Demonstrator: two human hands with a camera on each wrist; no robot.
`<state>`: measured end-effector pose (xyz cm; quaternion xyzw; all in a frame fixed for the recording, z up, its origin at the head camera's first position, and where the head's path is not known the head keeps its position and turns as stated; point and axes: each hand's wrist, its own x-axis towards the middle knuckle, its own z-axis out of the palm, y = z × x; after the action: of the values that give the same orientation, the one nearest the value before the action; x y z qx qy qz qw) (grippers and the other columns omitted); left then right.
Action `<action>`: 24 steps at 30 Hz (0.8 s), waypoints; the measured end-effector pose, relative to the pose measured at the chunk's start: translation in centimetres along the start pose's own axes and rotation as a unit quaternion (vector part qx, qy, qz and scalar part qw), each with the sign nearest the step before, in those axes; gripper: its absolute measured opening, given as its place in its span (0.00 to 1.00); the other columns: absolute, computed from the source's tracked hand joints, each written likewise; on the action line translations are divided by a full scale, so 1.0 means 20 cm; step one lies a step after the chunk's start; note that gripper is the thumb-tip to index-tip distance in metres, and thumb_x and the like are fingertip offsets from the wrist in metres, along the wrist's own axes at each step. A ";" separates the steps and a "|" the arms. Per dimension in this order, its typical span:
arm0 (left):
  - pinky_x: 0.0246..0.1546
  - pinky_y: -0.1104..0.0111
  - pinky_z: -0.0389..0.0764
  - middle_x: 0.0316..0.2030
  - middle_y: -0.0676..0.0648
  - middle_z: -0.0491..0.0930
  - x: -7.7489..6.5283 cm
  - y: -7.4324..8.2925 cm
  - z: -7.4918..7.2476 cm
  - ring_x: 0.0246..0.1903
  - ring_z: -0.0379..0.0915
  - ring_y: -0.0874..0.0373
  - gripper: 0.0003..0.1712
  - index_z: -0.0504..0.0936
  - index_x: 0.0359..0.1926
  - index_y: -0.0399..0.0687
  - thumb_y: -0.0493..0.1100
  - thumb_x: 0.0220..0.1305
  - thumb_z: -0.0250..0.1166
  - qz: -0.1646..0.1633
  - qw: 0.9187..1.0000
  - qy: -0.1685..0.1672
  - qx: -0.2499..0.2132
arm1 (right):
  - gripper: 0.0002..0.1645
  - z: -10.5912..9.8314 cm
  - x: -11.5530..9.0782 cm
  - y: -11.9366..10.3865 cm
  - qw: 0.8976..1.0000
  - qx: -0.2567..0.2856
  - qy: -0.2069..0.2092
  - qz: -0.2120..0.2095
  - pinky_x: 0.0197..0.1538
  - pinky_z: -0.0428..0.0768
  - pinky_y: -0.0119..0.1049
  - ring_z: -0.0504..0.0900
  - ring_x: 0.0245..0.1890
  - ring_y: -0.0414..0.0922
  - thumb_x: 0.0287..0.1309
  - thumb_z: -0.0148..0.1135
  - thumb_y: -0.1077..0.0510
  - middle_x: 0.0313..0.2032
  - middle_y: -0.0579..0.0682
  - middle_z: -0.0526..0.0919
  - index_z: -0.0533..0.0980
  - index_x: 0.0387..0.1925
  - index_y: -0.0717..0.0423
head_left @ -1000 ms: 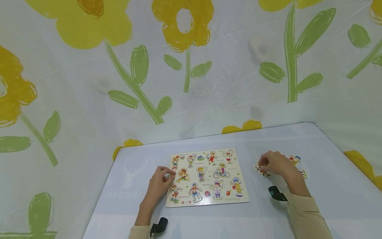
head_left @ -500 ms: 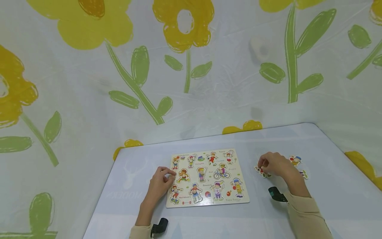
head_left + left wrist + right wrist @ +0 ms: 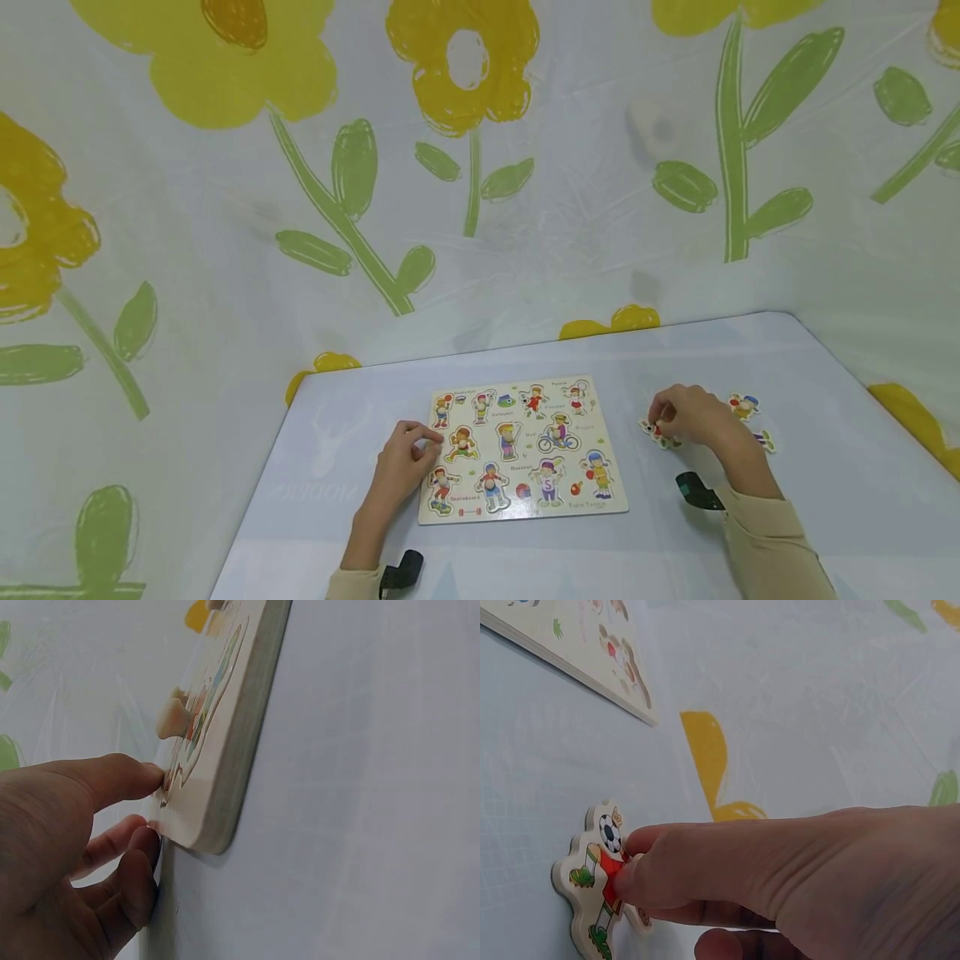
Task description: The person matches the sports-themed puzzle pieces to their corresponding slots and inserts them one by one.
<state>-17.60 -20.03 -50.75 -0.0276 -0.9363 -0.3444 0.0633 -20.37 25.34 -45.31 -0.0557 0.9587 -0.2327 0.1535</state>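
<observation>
Nearest of all, below the board's left corner, a beige sleeve [image 3: 356, 583] and a black wrist camera [image 3: 402, 571] come in. Up goes the left hand [image 3: 405, 457], and it's at the board's left edge: one fingertip on the face by the corner, the other fingers loosely bent beside the rim. The puzzle board [image 3: 487, 446] itself lies flat on the table [image 3: 315, 517], covered in little sports figures, some with a wooden knob. Over to the board's right, well apart from it, the right hand [image 3: 693, 412] has thumb and fingers pinched narrow on the footballer piece [image 3: 585, 900]; whether that's touching the table, I can't tell. Farther right of the board, a blue-capped piece [image 3: 744, 406] and another, partly hidden piece [image 3: 765, 442]. Behind the board, a flowered cloth [image 3: 570, 208] rises.
</observation>
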 end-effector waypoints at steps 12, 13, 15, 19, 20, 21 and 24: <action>0.25 0.74 0.68 0.48 0.49 0.75 -0.01 -0.01 -0.01 0.26 0.66 0.63 0.05 0.85 0.38 0.56 0.41 0.61 0.68 -0.013 1.000 -0.003 -0.003 | 0.07 0.01 0.02 -0.04 1.000 0.006 0.008 -0.013 0.36 0.75 0.40 0.74 0.33 0.46 0.56 0.67 0.60 0.33 0.49 0.81 0.82 0.38 0.53; 0.25 0.74 0.68 0.49 0.48 0.75 -0.01 -0.01 -0.01 0.26 0.66 0.63 0.05 0.85 0.38 0.56 0.41 0.61 0.68 -0.012 1.000 -0.004 -0.003 | 0.08 0.01 0.02 -0.04 1.000 0.005 0.009 -0.015 0.36 0.76 0.40 0.74 0.33 0.46 0.56 0.67 0.60 0.33 0.49 0.81 0.82 0.39 0.53; 0.24 0.74 0.68 0.49 0.48 0.75 -0.01 -0.01 -0.01 0.26 0.66 0.63 0.05 0.85 0.38 0.56 0.41 0.61 0.68 -0.010 1.000 -0.008 -0.004 | 0.08 0.01 0.02 -0.05 1.000 0.002 0.013 -0.016 0.37 0.76 0.41 0.75 0.34 0.46 0.56 0.67 0.59 0.34 0.49 0.82 0.82 0.40 0.53; 0.25 0.75 0.68 0.50 0.47 0.74 -0.01 -0.01 -0.01 0.26 0.66 0.63 0.05 0.85 0.39 0.55 0.42 0.62 0.68 -0.003 1.000 -0.014 -0.002 | 0.09 0.01 0.02 -0.05 1.000 0.000 0.020 -0.022 0.39 0.77 0.42 0.75 0.35 0.46 0.57 0.66 0.59 0.34 0.49 0.82 0.82 0.41 0.53; 0.25 0.74 0.68 0.50 0.47 0.74 -0.01 0.00 -0.01 0.26 0.66 0.63 0.05 0.85 0.39 0.55 0.42 0.62 0.68 -0.001 1.000 -0.013 -0.002 | 0.09 0.01 0.02 -0.05 0.999 0.001 0.023 -0.022 0.39 0.76 0.42 0.75 0.35 0.46 0.57 0.66 0.59 0.34 0.48 0.82 0.82 0.41 0.53; 0.25 0.74 0.68 0.50 0.47 0.74 -0.01 0.00 -0.01 0.26 0.66 0.63 0.05 0.85 0.39 0.55 0.42 0.62 0.68 -0.001 1.000 -0.013 -0.002 | 0.09 0.01 0.01 -0.05 0.999 0.002 0.024 -0.024 0.39 0.76 0.42 0.75 0.35 0.46 0.58 0.65 0.59 0.34 0.48 0.82 0.82 0.41 0.53; 0.25 0.74 0.68 0.50 0.47 0.74 -0.01 0.00 -0.01 0.26 0.66 0.63 0.05 0.85 0.39 0.55 0.42 0.62 0.68 -0.004 1.000 -0.012 -0.001 | 0.09 0.01 0.02 -0.06 0.999 0.003 0.029 -0.032 0.39 0.76 0.43 0.75 0.34 0.46 0.58 0.66 0.59 0.34 0.48 0.82 0.82 0.41 0.53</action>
<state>-17.41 -20.07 -50.61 -0.0280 -0.9368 -0.3450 0.0507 -20.52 24.09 -45.07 -0.0794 0.9599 -0.2415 0.1181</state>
